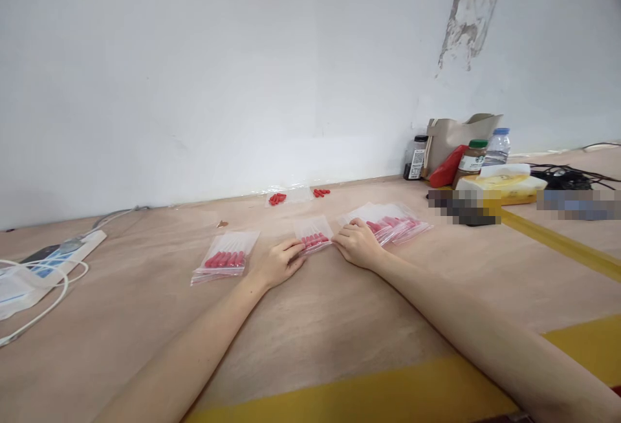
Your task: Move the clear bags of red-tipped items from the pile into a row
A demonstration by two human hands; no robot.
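Observation:
A small clear zip-lock bag (317, 230) lies in front of me, with a row of several red capsule-shaped pieces (314, 240) inside. My left hand (281, 262) is closed at its left edge, thumb and fingers together on the plastic. At the right edge, my right hand (356, 245) pinches the bag's corner. Just beyond my right hand are overlapping filled bags (398, 226), partly hidden by the fingers. Another stack of filled bags (226, 256) rests left of my left hand.
Near the wall lie loose red pieces (321, 193) and a bag with red pieces (277, 198). A power strip (92, 242) with white cables is at left. At right stand a tissue pack (502, 185), a green-lidded jar (470, 163), a water bottle (499, 148) and black cables (572, 177).

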